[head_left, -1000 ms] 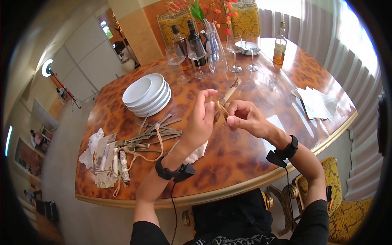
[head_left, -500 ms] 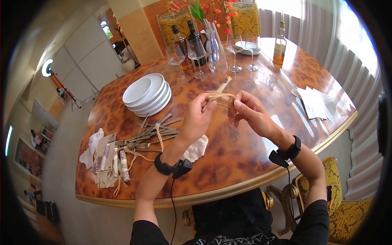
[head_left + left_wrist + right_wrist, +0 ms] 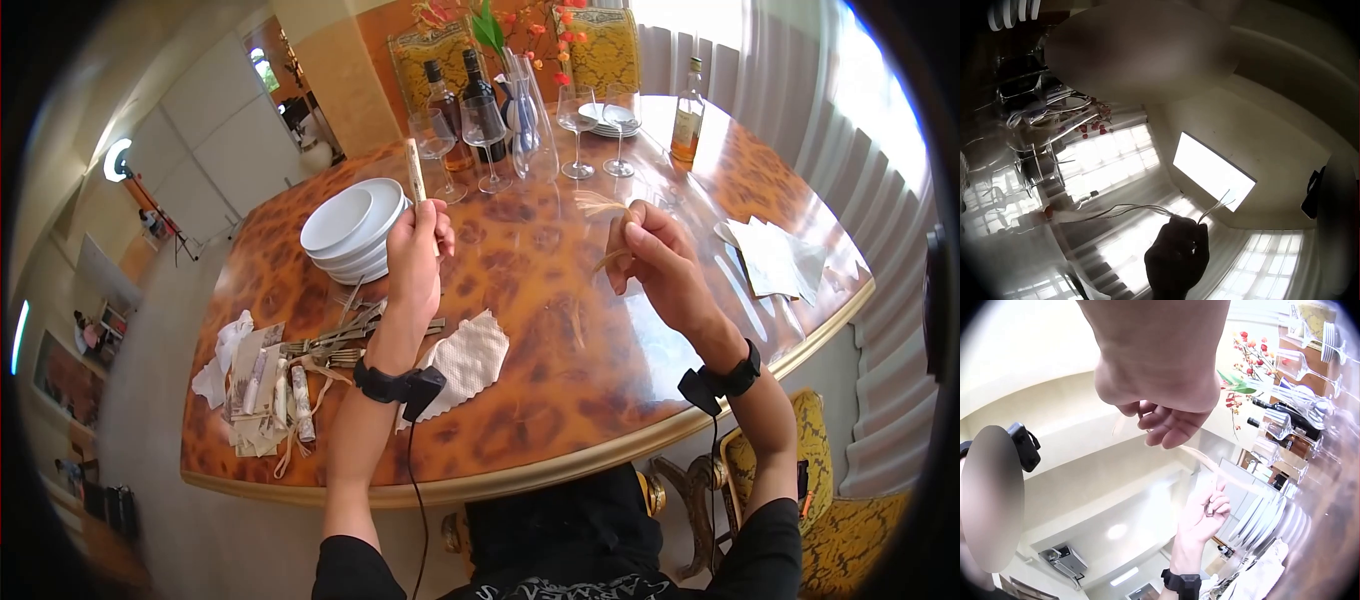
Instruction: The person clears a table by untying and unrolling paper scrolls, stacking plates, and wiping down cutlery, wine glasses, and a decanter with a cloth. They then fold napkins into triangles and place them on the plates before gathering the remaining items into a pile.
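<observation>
In the head view, my left hand (image 3: 414,260) grips a slim, pale patterned roll (image 3: 415,172), which stands upright beside the stacked bowls. My right hand (image 3: 655,262), off to the right over the table, pinches thin tan strands (image 3: 598,203) between thumb and fingers. From the left wrist, the same strands (image 3: 1119,208) stretch leftward out of the right hand (image 3: 1175,256). The right wrist view has the right hand (image 3: 1160,415) close up, with the left hand (image 3: 1200,515) farther off and a strand (image 3: 1200,457) between them.
White bowls (image 3: 335,222) stand stacked at the left, with forks (image 3: 345,350), rolls (image 3: 302,400) and a cord near them. A crumpled napkin (image 3: 470,362) lies near the left forearm. Glasses (image 3: 484,125) and bottles (image 3: 688,115) stand behind; white napkins (image 3: 775,255) lie right.
My hands were together at the table's middle over the strands; they have moved apart, the left one leftward with the roll now raised upright, the right one rightward with the strands.
</observation>
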Demonstrator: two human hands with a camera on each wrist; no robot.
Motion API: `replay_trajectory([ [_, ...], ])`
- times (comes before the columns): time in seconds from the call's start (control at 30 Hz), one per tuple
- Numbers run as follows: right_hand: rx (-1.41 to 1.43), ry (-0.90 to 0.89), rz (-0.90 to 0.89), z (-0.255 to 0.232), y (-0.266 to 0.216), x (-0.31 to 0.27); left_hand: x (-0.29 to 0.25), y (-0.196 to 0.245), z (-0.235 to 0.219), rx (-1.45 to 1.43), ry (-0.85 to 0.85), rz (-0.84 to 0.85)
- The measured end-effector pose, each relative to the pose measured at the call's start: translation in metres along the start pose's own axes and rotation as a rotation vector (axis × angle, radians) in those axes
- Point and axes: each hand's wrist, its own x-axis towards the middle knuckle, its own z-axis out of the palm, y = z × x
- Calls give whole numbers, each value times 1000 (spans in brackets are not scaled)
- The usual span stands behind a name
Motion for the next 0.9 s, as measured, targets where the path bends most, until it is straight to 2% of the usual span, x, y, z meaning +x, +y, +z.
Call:
replay_trajectory([
  [0.07, -55, 48, 43, 7, 0, 9, -24, 15, 27, 172, -268, 142],
  [0.13, -111, 86, 95, 15, 3, 16, -59, 44, 50, 462, -580, -59],
  [0.2, -118, 111, 42, 26, 8, 28, -63, 20, 61, 529, -841, 258],
  [0.27, -178, 88, 81, 34, 5, 32, -68, 11, 67, 347, -776, 177],
  [0.3, -242, 104, 106, 35, 6, 34, -67, 9, 66, 361, -720, 183],
  [0.37, -257, 86, 115, 34, 18, 37, -64, 10, 56, 198, -697, 18],
  [0.4, -273, 91, 135, 37, 20, 35, -65, 15, 45, 213, -660, 16],
  [0.47, -240, 97, 192, 44, 23, 26, -66, 24, 26, 448, -513, -39],
  [0.53, -222, 126, 243, 36, 29, 18, -68, 43, -12, 705, -388, 118],
  [0.57, -251, 121, 271, 25, 34, 15, -75, 68, -27, 827, -289, 52],
  [0.6, -279, 121, 298, 15, 38, 13, -71, 81, -55, 983, -245, 143],
  [0.63, -267, 128, 297, 5, 40, 12, -69, 99, -80, 1093, -153, 98],
  [0.7, -272, 125, 322, -10, 45, 10, -61, 126, -148, 1351, -50, 219],
  [0.73, -260, 132, 323, -13, 45, 12, -56, 143, -185, 1445, 19, 103],
  [0.77, -258, 129, 317, -14, 44, 14, -54, 154, -215, 1664, 141, 136],
  [0.8, -259, 124, 310, -16, 43, 16, -58, 156, -236, 1671, 137, 134],
  [0.87, -250, 118, 297, -10, 42, 21, -69, 156, -260, 2363, 329, 823],
  [0.9, -246, 87, 295, -6, 42, 23, -69, 152, -256, 2367, 328, 834],
])
